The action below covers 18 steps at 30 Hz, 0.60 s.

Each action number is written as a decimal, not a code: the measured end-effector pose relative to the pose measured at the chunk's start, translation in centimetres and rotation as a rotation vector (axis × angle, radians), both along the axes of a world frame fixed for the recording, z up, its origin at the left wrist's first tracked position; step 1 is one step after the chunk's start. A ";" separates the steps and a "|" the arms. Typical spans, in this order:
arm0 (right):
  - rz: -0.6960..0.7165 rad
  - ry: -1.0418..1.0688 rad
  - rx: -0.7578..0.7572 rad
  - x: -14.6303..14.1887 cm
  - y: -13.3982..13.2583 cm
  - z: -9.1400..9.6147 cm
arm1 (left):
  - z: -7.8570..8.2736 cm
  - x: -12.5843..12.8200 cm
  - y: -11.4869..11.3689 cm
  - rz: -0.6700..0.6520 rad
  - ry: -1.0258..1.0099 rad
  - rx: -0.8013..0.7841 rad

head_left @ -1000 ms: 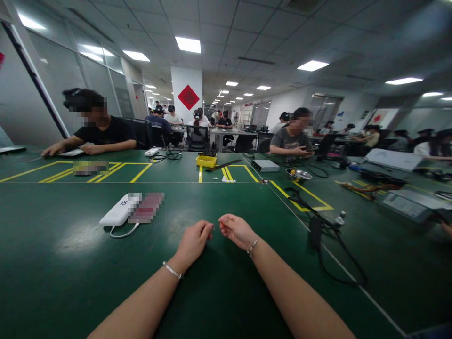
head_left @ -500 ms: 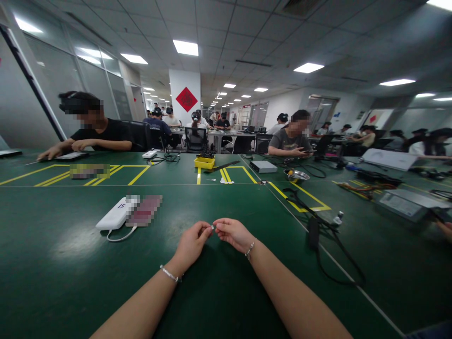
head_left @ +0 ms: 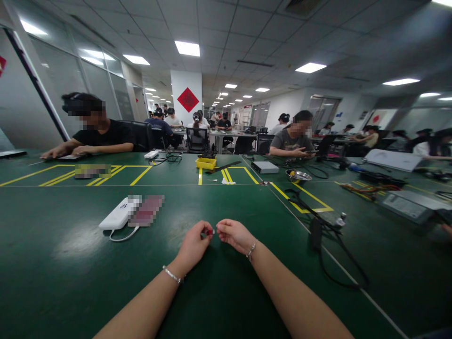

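My left hand (head_left: 193, 245) and my right hand (head_left: 235, 233) rest close together on the green table (head_left: 70, 263), fingertips almost touching. The left hand's fingers are pinched on a tiny red object (head_left: 209, 231). The right hand's thumb and finger are also pinched together, right beside that object; whether they grip it or something else is too small to tell. Both wrists wear thin bracelets.
A white power bank (head_left: 116, 215) with a looped cable lies to the left. A black cable and adapter (head_left: 316, 233) lie to the right. Further back stand a yellow tray (head_left: 205, 162), a grey box (head_left: 264, 166) and a metal bowl (head_left: 298, 175). Other people sit at the far tables.
My hands came together from a small gap, then parted slightly. A small red piece now shows in the left fingertips.
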State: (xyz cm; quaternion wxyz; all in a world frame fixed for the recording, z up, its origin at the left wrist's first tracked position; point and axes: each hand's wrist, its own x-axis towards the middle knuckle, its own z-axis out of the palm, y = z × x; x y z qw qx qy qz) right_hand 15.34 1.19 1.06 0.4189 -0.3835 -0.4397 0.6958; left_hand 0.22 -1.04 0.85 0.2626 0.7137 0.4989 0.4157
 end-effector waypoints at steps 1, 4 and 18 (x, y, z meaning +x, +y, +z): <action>0.004 0.002 0.002 0.0 0.1 -0.1 | 0.0 0.0 0.0 -0.002 -0.003 0.013; 0.012 0.017 0.020 0.1 0.2 -0.4 | -0.2 -0.2 0.2 -0.012 -0.006 0.026; 0.069 -0.021 0.031 -0.1 0.0 -0.5 | -0.3 -0.4 0.2 -0.025 0.020 0.051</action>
